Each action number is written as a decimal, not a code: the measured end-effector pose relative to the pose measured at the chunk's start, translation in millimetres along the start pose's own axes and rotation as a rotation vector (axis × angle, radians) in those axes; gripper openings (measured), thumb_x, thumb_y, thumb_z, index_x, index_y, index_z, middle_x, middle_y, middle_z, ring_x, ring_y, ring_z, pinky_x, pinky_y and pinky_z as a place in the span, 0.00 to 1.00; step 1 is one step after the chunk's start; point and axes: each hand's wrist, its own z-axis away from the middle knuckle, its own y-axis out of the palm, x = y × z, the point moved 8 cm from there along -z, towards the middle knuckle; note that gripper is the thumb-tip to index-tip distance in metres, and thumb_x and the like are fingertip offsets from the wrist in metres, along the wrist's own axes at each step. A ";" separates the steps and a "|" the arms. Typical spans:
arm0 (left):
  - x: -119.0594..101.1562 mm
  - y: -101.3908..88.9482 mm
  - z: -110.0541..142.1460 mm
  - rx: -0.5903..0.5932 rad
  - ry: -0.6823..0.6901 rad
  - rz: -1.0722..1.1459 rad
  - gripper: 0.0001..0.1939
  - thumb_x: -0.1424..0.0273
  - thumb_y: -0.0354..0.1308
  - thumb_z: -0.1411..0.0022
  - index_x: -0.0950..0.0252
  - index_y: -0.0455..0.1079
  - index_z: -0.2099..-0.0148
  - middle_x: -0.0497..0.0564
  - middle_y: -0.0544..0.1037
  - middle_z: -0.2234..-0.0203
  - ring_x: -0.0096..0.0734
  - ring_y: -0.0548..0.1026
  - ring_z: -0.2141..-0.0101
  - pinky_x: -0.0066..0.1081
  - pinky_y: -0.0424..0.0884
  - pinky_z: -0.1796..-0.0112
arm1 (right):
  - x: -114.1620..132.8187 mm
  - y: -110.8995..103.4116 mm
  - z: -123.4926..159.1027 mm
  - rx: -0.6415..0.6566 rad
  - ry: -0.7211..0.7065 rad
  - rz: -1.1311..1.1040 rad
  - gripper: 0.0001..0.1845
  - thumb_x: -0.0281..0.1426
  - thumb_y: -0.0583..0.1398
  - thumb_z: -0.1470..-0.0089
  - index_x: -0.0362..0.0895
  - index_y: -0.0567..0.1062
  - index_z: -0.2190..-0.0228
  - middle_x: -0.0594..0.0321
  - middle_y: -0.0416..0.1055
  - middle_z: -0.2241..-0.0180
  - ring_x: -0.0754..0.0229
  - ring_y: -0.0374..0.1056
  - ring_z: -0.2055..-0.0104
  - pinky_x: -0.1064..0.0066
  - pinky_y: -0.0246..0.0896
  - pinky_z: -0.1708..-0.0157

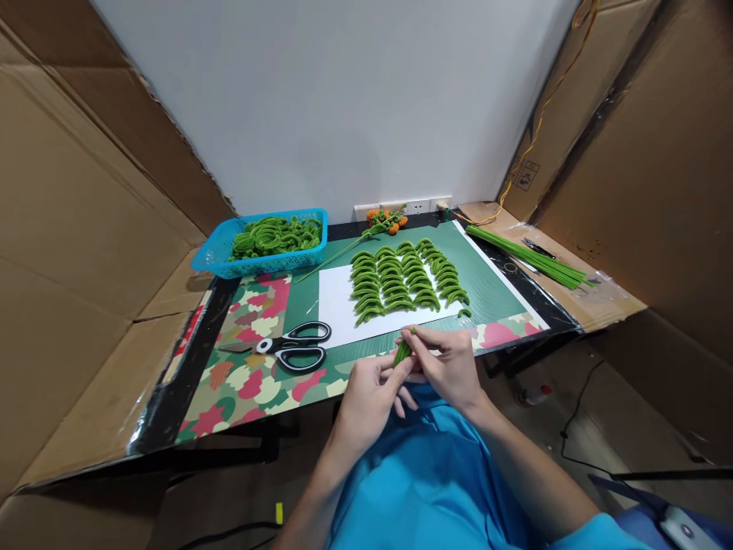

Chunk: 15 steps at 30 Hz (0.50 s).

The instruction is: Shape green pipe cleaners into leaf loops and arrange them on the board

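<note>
Close to my lap, at the table's front edge, both hands are pinched around a small bundle of green pipe cleaner pieces (402,352). My left hand (369,393) grips its lower part between thumb and fingers. The fingertips of my right hand (450,363) close on the upper end, where a small green tip shows. Just beyond lie several columns of curved green pipe cleaner pieces (392,281) on a white sheet of paper (335,309). One loose short piece (464,313) rests near the sheet's right corner.
Black-handled scissors (301,347) lie at the left. Behind them stands a blue basket (257,263) of curled green pieces. An orange flower stem (388,221) lies at the back. Long green stems (532,257) and a dark tool (538,248) rest at right. Cardboard walls flank the table.
</note>
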 end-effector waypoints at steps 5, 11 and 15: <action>-1.6 3.1 0.0 0.043 -0.005 0.174 0.30 0.45 0.63 0.34 0.72 0.81 0.63 0.61 0.85 0.73 0.33 0.78 0.83 0.27 0.70 0.83 | -6.2 2.0 -3.5 0.014 0.201 -0.337 0.16 0.44 0.71 0.43 0.44 0.86 0.63 0.56 0.85 0.66 0.49 0.82 0.66 0.63 0.80 0.70; -10.5 2.7 7.2 0.015 0.043 -0.054 0.28 0.51 0.63 0.31 0.69 0.78 0.75 0.53 0.77 0.86 0.23 0.69 0.87 0.23 0.64 0.81 | -6.9 3.3 3.0 -0.015 0.114 -0.167 0.12 0.39 0.69 0.40 0.43 0.87 0.68 0.55 0.84 0.70 0.52 0.80 0.69 0.65 0.79 0.70; -11.2 -1.0 7.5 0.007 -0.011 0.028 0.28 0.50 0.63 0.33 0.70 0.79 0.74 0.53 0.77 0.86 0.26 0.69 0.89 0.24 0.63 0.85 | -10.9 8.4 3.1 0.007 0.131 -0.214 0.13 0.40 0.70 0.41 0.44 0.89 0.64 0.56 0.85 0.69 0.54 0.80 0.72 0.65 0.79 0.72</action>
